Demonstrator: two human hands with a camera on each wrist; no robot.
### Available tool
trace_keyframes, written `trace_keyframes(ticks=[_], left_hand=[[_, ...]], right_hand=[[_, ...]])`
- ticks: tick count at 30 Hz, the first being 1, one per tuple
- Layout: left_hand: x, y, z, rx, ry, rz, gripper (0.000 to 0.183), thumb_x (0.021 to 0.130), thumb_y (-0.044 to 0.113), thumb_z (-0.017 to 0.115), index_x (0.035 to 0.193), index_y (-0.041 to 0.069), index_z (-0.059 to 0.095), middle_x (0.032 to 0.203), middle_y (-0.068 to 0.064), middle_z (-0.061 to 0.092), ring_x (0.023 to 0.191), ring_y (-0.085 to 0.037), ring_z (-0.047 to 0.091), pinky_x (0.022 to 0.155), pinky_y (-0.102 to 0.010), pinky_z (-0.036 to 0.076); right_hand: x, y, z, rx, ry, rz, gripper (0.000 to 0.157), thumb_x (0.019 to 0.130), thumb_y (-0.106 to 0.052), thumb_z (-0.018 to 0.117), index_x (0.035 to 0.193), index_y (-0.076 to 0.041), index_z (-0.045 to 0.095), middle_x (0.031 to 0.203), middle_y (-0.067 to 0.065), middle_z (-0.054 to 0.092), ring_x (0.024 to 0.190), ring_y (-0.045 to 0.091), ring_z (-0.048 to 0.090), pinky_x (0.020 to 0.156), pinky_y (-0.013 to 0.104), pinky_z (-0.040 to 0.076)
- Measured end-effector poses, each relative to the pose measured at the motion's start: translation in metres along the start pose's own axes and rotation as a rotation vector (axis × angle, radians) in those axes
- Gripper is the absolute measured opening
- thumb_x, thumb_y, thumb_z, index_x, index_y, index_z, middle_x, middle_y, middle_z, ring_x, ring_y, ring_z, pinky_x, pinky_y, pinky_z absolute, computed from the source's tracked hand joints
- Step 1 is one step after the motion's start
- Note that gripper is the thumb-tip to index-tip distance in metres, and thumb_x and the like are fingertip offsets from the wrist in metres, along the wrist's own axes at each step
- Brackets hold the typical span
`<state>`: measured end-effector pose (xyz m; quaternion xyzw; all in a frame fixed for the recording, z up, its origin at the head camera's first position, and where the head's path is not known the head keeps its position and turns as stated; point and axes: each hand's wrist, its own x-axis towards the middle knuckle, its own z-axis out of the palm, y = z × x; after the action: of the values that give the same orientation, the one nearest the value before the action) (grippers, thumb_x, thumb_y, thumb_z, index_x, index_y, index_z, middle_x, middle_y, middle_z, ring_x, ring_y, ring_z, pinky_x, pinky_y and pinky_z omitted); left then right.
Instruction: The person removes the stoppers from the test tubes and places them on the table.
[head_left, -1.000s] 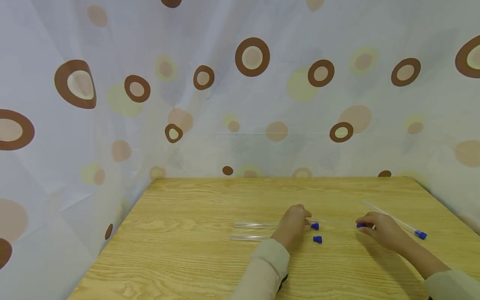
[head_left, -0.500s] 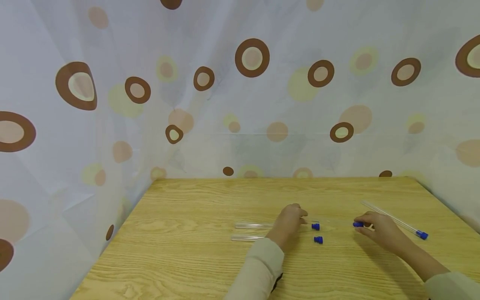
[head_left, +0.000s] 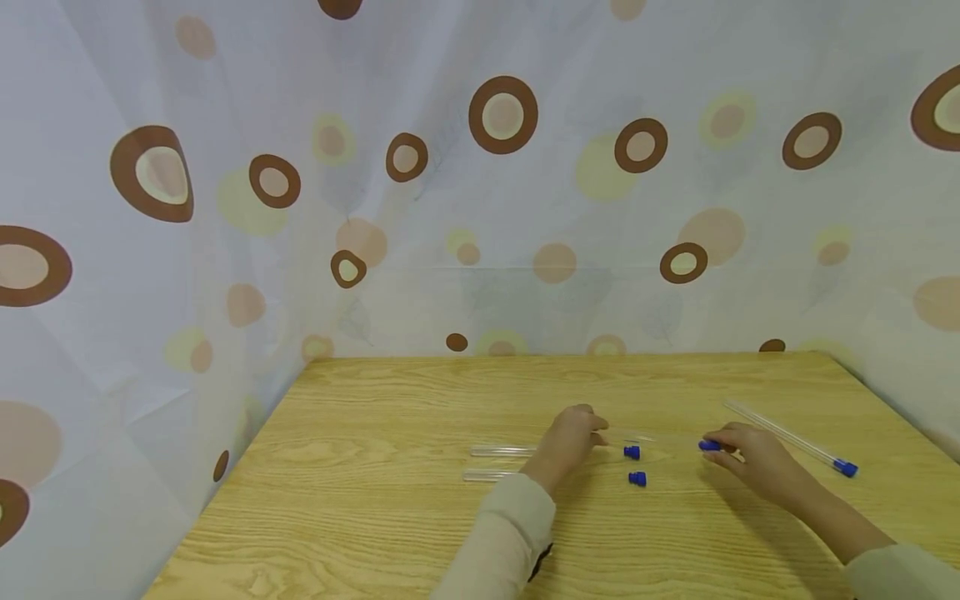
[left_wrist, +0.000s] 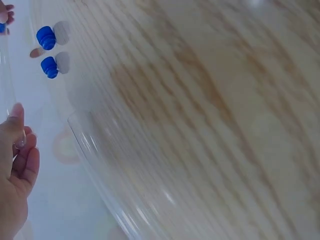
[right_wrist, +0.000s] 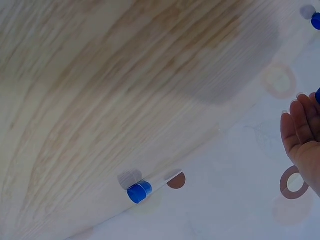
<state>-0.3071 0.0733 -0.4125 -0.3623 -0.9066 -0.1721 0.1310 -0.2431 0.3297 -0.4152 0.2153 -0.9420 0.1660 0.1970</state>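
Note:
My left hand (head_left: 567,440) pinches a clear test tube (left_wrist: 6,75) near its left end, fingers and thumb around it. The tube reaches across, above the table, to my right hand (head_left: 753,454). There the fingertips pinch a blue cap (head_left: 708,446) at the tube's right end. In the head view the tube is so clear that only a faint line shows between the hands. Two loose blue caps, a rear one (head_left: 632,452) and a front one (head_left: 637,479), lie on the table below the held tube.
Two uncapped clear tubes, a rear one (head_left: 501,451) and a front one (head_left: 486,476), lie left of centre, partly behind my left forearm. A tube with a blue cap (head_left: 845,467) lies slantwise at the right. A patterned curtain (head_left: 525,208) rises behind the wooden table (head_left: 360,500).
Both hands have shifted left with the held tube, the left hand farther than the right. More of the pinched blue cap shows now. The loose caps and other tubes have stayed put.

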Motion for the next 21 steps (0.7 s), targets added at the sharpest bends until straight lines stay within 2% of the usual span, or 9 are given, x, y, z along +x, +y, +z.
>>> trace_keyframes(ticks=[6,16,21], left_hand=[[-0.004,-0.004,-0.006,-0.01,0.011,0.024,0.021,0.082,0.017,0.068,0.101,0.007,0.072,0.086,-0.003,0.065,0.078,-0.008,0.061,0.066,-0.004,0.046],[-0.01,-0.008,-0.011,-0.005,-0.009,-0.016,0.024,0.082,0.018,0.067,0.104,0.009,0.071,0.088,-0.002,0.063,0.08,-0.008,0.062,0.066,-0.003,0.046],[-0.014,-0.009,-0.016,-0.016,-0.028,-0.013,0.026,0.082,0.018,0.067,0.106,0.008,0.07,0.091,-0.003,0.064,0.081,-0.008,0.062,0.067,-0.002,0.046]], right_hand=[[0.003,-0.004,0.0,0.02,0.019,-0.042,0.017,0.073,0.003,0.072,0.089,0.005,0.068,0.078,-0.001,0.064,0.067,0.0,0.056,0.054,0.017,0.049],[0.006,-0.011,0.002,-0.007,0.056,-0.063,0.016,0.071,0.006,0.072,0.086,0.004,0.067,0.077,-0.002,0.061,0.065,0.001,0.055,0.052,0.017,0.048],[0.007,-0.013,0.003,-0.009,0.066,-0.065,0.017,0.07,0.006,0.072,0.086,0.003,0.068,0.077,-0.002,0.06,0.067,0.001,0.054,0.053,0.017,0.048]])
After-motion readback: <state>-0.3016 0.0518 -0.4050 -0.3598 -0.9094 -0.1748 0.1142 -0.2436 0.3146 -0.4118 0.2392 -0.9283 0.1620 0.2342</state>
